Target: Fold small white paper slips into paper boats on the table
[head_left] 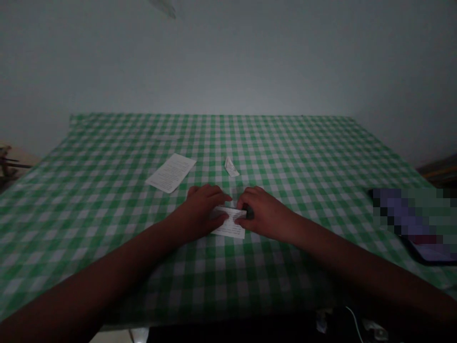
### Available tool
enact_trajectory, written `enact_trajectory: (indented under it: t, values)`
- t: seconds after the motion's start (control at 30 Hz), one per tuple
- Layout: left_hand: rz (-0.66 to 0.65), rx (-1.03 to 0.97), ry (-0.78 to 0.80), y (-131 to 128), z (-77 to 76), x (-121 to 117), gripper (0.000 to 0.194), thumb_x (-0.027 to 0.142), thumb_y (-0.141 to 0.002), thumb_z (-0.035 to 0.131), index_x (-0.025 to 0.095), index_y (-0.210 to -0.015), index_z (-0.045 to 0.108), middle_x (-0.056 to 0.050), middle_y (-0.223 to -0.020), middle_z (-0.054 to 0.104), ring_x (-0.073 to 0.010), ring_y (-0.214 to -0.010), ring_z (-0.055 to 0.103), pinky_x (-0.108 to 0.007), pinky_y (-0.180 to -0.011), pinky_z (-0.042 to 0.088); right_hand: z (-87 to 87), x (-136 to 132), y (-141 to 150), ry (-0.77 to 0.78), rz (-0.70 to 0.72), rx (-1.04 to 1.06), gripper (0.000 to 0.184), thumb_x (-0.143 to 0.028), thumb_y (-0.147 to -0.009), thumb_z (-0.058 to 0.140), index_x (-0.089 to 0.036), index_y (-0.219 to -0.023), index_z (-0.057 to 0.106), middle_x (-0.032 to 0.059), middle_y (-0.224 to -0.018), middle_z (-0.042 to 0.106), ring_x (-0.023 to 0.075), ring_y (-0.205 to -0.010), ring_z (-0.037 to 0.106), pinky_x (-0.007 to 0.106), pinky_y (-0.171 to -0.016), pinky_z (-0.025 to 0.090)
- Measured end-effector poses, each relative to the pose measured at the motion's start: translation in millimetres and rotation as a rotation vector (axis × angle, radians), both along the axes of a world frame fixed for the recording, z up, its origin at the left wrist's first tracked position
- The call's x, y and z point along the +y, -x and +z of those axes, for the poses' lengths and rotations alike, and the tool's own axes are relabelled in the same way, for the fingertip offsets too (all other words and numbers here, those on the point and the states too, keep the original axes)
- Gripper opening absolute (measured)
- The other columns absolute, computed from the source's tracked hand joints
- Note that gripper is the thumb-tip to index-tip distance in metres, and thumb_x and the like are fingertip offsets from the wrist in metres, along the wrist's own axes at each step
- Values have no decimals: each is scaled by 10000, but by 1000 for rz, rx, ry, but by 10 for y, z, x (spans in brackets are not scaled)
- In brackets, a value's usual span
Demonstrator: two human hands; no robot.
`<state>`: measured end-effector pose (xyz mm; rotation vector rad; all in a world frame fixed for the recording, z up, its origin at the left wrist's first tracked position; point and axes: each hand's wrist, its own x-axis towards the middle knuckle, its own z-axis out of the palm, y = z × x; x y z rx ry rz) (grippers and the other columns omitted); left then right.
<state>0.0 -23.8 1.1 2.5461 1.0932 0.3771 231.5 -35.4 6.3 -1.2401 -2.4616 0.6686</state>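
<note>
Between my hands, close to the table's near side, lies a small sheet of printed paper (230,230), its far edge bent or folded over. My left hand (203,212) grips its left side, the thumb on top of the paper and the fingers curled beyond the far edge. From the right, my right hand (262,213) pinches the paper's far right part between thumb and bent fingers. Beyond my left hand a second printed sheet (172,172) rests flat. A little folded piece of paper (231,166) sits past the gap between my hands.
A green and white checked cloth (303,157) covers the table. At the right edge lies a phone-like device (421,226) with a blurred screen. A plain wall (228,62) stands behind the table. A thin white cable (353,321) shows below the near edge.
</note>
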Motion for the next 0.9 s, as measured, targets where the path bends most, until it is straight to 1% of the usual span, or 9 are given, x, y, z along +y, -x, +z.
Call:
enact_trajectory:
  t: [0.1, 0.2, 0.3, 0.4, 0.5, 0.57, 0.63, 0.77, 0.9]
  values:
    - [-24, 9, -21, -9, 27, 5, 328, 251, -874, 625, 247, -1201, 605, -54, -1168, 621, -255, -1123, 544, -435, -931, 323, -14, -5, 5, -7, -12, 29, 168, -240, -807, 733, -202, -924, 619, 41, -947, 621, 214, -954, 552, 353, -878, 449]
    - [-80, 63, -78, -34, 62, -13, 252, 221, -905, 583, 247, -1148, 645, -51, -1141, 638, -243, -1085, 547, -434, -920, 317, -31, -2, 6, -33, -16, 20, 155, -246, -819, 723, -198, -932, 628, 47, -953, 618, 219, -968, 546, 354, -886, 451]
    - [-154, 135, -139, -53, 88, -47, 230, 161, -931, 523, 234, -1091, 672, -50, -1172, 656, -236, -1087, 552, -448, -928, 297, -18, 8, -2, -70, 27, -25, 160, -279, -859, 694, -181, -982, 660, 68, -990, 613, 223, -984, 545, 360, -900, 449]
    - [-185, 204, -171, -35, 108, -75, 256, 144, -934, 522, 232, -1127, 664, -48, -1212, 657, -241, -1102, 561, -457, -927, 295, 49, 2, -14, -114, 80, -126, 200, -322, -921, 626, -175, -1041, 690, 90, -1020, 612, 231, -987, 542, 380, -904, 444]
    - [-148, 267, -220, 18, 145, -92, 244, 172, -940, 541, 234, -1142, 663, -52, -1193, 664, -254, -1089, 565, -455, -907, 310, 151, -54, -13, -194, 116, -276, 203, -314, -953, 568, -191, -1018, 717, 101, -1012, 620, 255, -976, 522, 414, -883, 431]
    - [-126, 308, -248, 55, 187, -104, 224, 185, -942, 550, 233, -1123, 672, -54, -1167, 669, -261, -1065, 566, -455, -888, 319, 213, -118, -4, -238, 134, -368, 215, -292, -962, 539, -191, -995, 725, 108, -994, 629, 283, -980, 513, 429, -838, 430]
    - [-120, 364, -261, 80, 240, -123, 206, 197, -945, 552, 228, -1104, 678, -60, -1141, 674, -269, -1035, 566, -455, -852, 326, 254, -186, 5, -274, 131, -439, 232, -286, -964, 526, -181, -1041, 718, 121, -984, 635, 320, -1005, 508, 448, -805, 432]
    - [-60, 449, -249, 93, 341, -173, 152, 203, -932, 563, 203, -997, 700, -84, -1069, 687, -287, -995, 563, -464, -806, 329, 275, -267, 13, -285, 101, -475, 252, -297, -963, 529, -183, -1107, 701, 132, -994, 639, 342, -1012, 514, 467, -787, 443]
    - [-19, 448, -217, 101, 369, -202, 163, 209, -940, 551, 197, -936, 714, -86, -1056, 682, -291, -981, 570, -470, -807, 343, 277, -263, -6, -263, 84, -484, 226, -312, -946, 563, -191, -1067, 710, 136, -986, 639, 340, -1006, 519, 460, -775, 450]
